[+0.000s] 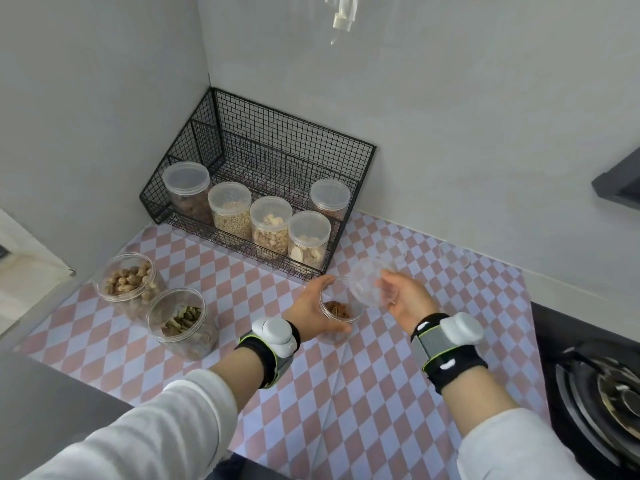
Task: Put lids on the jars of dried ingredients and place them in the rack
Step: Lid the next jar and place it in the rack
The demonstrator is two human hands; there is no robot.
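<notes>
A clear jar of brown dried pieces [337,311] stands open on the checked mat, and my left hand [313,308] grips its side. My right hand [403,297] holds a clear plastic lid [367,284] tilted just above and to the right of the jar's mouth. The black wire rack [263,157] in the corner holds several lidded jars [270,226] along its front. Two open jars stand to the left: one of pale nuts [130,282], one of greenish-brown pieces [181,322]. Two more clear lids [393,247] lie on the mat at the right, the second lid [455,254] beside the wall.
Walls meet behind the rack. A gas hob [602,396] lies at the right edge of the counter, past the checked mat [346,393]. A dark cooker hood [620,183] juts out at the upper right.
</notes>
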